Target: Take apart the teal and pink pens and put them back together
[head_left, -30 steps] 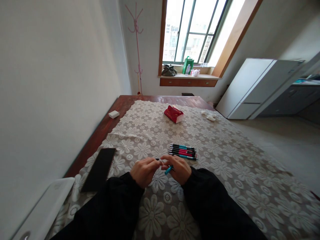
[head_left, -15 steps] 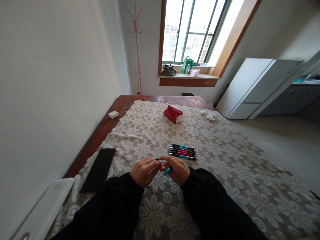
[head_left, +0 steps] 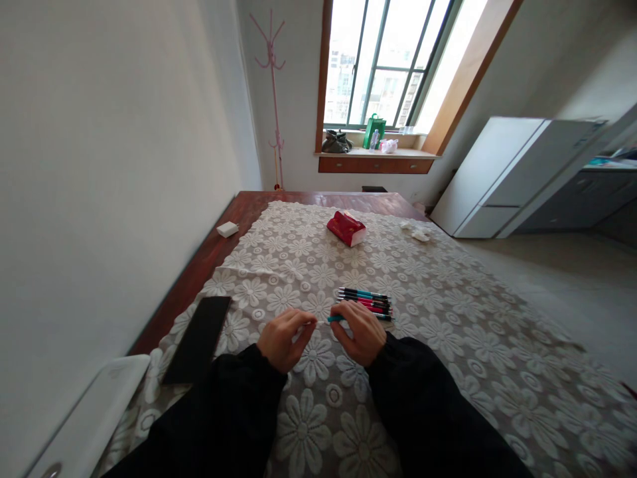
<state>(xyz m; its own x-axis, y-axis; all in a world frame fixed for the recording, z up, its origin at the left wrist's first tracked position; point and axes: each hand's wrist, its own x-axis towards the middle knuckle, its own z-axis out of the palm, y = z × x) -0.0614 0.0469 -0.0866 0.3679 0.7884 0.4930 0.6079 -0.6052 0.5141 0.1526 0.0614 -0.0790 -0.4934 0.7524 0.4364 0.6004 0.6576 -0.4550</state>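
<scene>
My left hand (head_left: 286, 338) is closed in a pinch of thumb and fingertips; what it holds is too small to make out. Just to its right, with a narrow gap between them, my right hand (head_left: 359, 330) grips a teal pen part (head_left: 336, 318), one end of which points left towards the left fingertips. Beyond the right hand lies a row of several pens (head_left: 365, 295) in teal, black and red, side by side, partly covered by that hand.
A patterned tablecloth (head_left: 306, 425) covers most of the wooden table (head_left: 186, 289). A dark flat slab (head_left: 196, 338) lies on the left, near a white tray-like object (head_left: 89, 418). Farther back are a red tissue pack (head_left: 346, 229), a white box (head_left: 227, 229) and crumpled tissue (head_left: 418, 232).
My hands, touching before, have moved apart. The teal part has swung from pointing towards me to lying nearly level, and the right hand now covers some of the pens.
</scene>
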